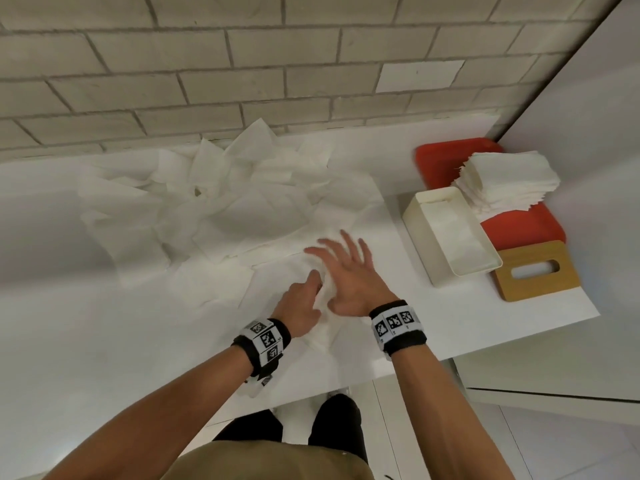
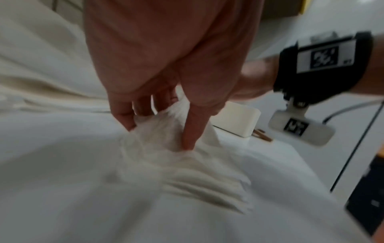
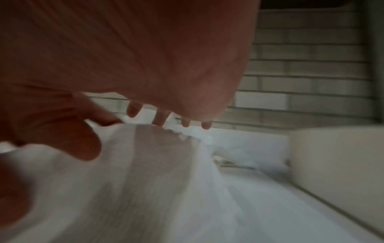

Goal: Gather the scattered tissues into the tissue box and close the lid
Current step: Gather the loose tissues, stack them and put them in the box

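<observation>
Both hands meet on one tissue (image 1: 323, 292): left hand (image 1: 301, 303) apparently pinches its crumpled edge, right hand (image 1: 349, 271) hovers spread. Open tissue box (image 1: 426, 230) lies rightward, nearer the right hand, long axis running away.

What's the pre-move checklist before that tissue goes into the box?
1. Left hand grips tissue: ok.
2. Right hand free, fingers spread: ok.
3. Tissue box open: ok.
4. Wooden lid off, beside box: ok.
5. Room left in box: cannot tell.
6. Scattered tissues all gathered: not ok.
</observation>
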